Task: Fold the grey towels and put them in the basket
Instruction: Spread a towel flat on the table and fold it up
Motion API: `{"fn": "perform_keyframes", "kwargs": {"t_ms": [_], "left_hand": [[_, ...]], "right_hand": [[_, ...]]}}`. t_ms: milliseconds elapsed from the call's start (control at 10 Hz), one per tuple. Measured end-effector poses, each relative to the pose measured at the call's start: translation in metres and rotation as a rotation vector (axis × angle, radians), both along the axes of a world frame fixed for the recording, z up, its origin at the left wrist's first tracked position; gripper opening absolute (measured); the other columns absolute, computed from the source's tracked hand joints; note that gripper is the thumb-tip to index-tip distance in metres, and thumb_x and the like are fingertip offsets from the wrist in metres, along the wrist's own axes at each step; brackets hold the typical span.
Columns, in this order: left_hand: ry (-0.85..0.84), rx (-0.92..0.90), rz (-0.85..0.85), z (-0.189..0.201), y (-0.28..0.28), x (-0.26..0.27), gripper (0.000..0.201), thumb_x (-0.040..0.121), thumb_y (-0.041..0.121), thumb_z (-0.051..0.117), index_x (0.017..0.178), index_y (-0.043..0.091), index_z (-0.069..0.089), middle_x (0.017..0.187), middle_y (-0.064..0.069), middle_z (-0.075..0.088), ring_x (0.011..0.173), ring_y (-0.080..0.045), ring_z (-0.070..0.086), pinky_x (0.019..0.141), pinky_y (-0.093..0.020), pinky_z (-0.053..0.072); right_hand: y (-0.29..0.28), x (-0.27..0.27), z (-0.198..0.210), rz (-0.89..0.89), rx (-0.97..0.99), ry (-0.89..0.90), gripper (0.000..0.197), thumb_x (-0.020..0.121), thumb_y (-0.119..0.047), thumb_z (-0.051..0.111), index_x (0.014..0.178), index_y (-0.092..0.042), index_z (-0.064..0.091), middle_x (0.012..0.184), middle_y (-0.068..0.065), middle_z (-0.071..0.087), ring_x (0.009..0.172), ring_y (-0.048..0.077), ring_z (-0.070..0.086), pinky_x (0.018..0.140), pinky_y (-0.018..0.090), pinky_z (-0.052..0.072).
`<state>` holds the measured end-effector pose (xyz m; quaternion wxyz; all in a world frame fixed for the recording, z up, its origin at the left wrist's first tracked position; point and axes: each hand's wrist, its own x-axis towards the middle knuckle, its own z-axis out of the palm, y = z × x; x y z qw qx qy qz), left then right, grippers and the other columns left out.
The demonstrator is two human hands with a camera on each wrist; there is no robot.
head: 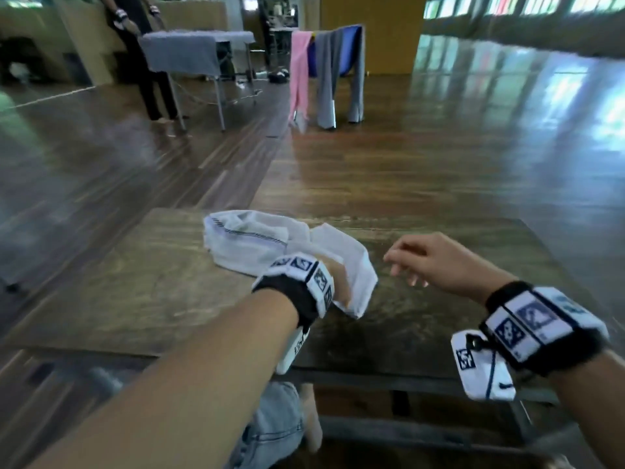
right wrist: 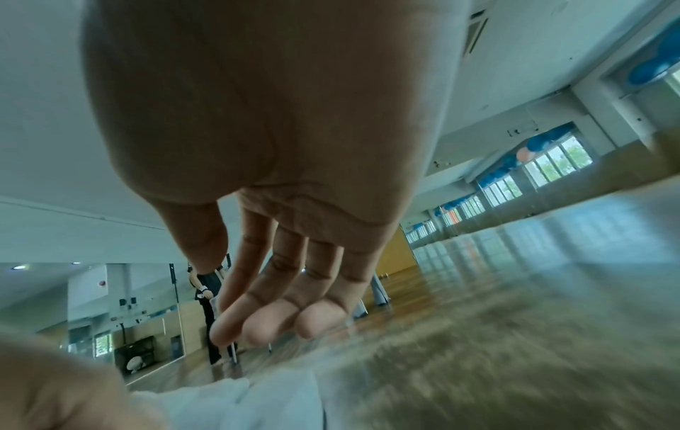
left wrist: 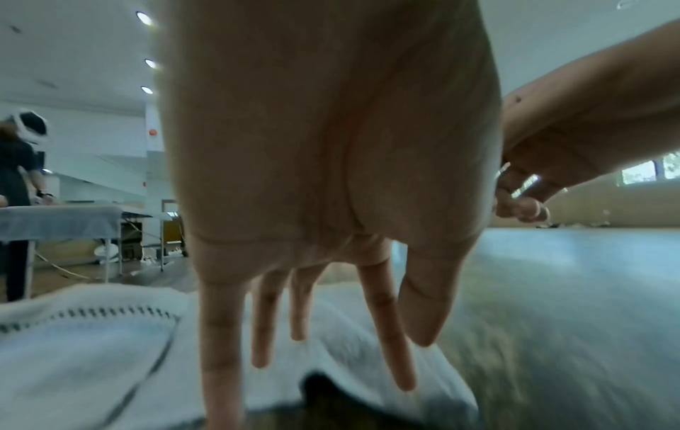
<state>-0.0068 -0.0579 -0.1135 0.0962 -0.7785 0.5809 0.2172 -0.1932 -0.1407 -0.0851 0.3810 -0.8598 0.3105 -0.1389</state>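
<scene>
You are standing at a dark wooden worktop with one towel lying crumpled on it, pale grey to white with a dark stitched stripe along one edge, bunched toward the far side and trailing one flap toward you. Your left hand is reaching over that near flap; in the left wrist view its fingers are extending almost straight down over the cloth, spread slightly, with the thumb alongside. Whether the fingertips are touching the towel or hovering just above it cannot be told, but they are not curling round any fold. Your right hand is hanging above the bare worktop just to the right of the towel, apart from it, with the fingers loosely curled and holding nothing. You are wearing a black strap with printed white marker tiles on each wrist. No basket is appearing in any view. Beyond the worktop, on the glossy wooden floor, a drying rack is carrying pink, grey and blue cloths. To its left a second table is draped with a grey cloth, and another person in dark clothing is standing beside it. The wrist views are blurring toward the lower edges.
</scene>
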Motion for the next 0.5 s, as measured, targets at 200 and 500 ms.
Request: {"fn": "perform_keyframes", "kwargs": {"t_ms": [200,500], "left_hand": [[0.028,-0.235,0.056,-0.035,-0.007,-0.016,0.018,0.085,0.016,0.065,0.101,0.009,0.071,0.105,-0.012,0.071,0.099,-0.03,0.067,0.077,-0.03,0.051],[0.701,-0.577,-0.176,0.011,-0.039,-0.095,0.013,0.079,0.001,0.069,0.086,0.011,0.071,0.082,-0.002,0.072,0.075,-0.014,0.067,0.073,-0.032,0.057]], "right_hand": [[-0.003,-0.029,-0.068,-0.079,-0.01,0.049,0.023,0.089,-0.029,0.072,0.11,-0.024,0.062,0.089,-0.005,0.07,0.071,0.002,0.062,0.069,0.026,0.052],[-0.007,-0.061,-0.051,-0.286,-0.169,0.252,0.019,0.076,-0.047,0.056,0.094,-0.04,0.054,0.094,-0.007,0.068,0.089,0.025,0.067,0.08,0.044,0.056]]}}
